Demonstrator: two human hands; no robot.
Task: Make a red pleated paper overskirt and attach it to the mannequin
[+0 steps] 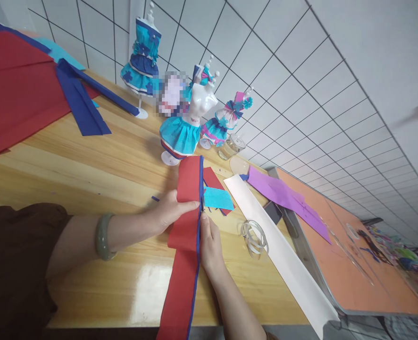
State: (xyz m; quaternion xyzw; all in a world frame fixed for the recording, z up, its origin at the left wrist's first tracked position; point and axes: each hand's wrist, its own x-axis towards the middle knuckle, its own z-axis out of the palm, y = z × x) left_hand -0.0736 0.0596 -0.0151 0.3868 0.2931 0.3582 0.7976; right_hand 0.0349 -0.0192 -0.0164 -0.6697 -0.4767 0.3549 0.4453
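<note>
Left hand (pixel 169 211): pinches the long red paper-or-cloth strip with thin blue edge (pixel 185 232), likely to keep it still | Right hand (pixel 211 243): closed on a small dark tool (pixel 202 205), mostly hidden, at that edge | Strip: over shiny yellow wooden table (pixel 124 175), running past its near side

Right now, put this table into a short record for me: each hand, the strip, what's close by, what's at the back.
Left hand: hand with its thumb on top of the red strip, fingers underneath
Right hand: hand at the strip's blue edge, by a small dark tool, mostly hidden; grip unclear
Strip: red, long, running off the picture's bottom
Close by: turquoise piece lying over a red scrap
At the back: small dress forms; glass jar
</note>
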